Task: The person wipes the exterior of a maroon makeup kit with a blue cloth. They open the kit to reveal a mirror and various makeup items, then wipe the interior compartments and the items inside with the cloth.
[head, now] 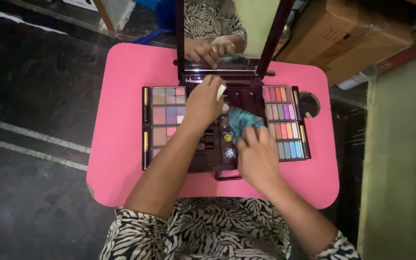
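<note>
Hands [203, 103] [258, 156] cover makeup kit [227, 144] centre; teal cloth [241, 120] half hidden.

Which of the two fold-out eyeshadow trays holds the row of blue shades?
The tray on the person's right: its bottom row is blue, beside the right hand. The left tray shows pinks and purples.

Dim surroundings, soft focus, mild edge distortion.

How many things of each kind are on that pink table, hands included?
Makeup case with mirror lid: 1
Fold-out eyeshadow trays, left and right: 2
Teal cloth: 1
Small white piece in the left hand: 1
Hands, left hand and right hand: 2
Pink table: 1
Total: 8
</note>
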